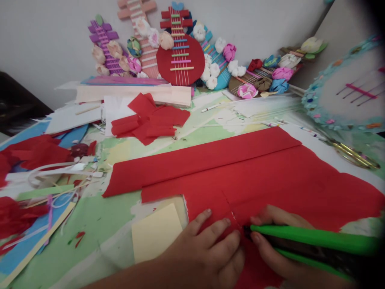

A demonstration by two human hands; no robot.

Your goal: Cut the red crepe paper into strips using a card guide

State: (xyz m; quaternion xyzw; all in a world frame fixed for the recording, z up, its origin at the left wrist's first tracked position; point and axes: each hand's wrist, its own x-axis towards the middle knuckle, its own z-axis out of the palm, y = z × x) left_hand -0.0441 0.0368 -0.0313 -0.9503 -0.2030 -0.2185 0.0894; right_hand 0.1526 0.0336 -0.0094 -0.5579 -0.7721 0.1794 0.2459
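A large sheet of red paper [264, 180] is spread across the table in front of me, with a folded or overlapping strip along its far side. My left hand [207, 251] lies flat on the near part of the sheet, fingers apart. A green and black utility knife [315, 237] is gripped in my right hand [279, 237], its dark tip low against the paper just right of my left fingers. A short slit runs through the paper away from that tip. Beside my left wrist rests a pale yellow paper square [156, 233].
Flower-trimmed craft instruments, one of them red [180, 60], lean against the wall. Red paper scraps [147, 120] lie behind the sheet. Cords, strips and more scraps crowd the left side. Gold-handled scissors [355, 154] and a light-blue-edged round piece [345, 88] are at right.
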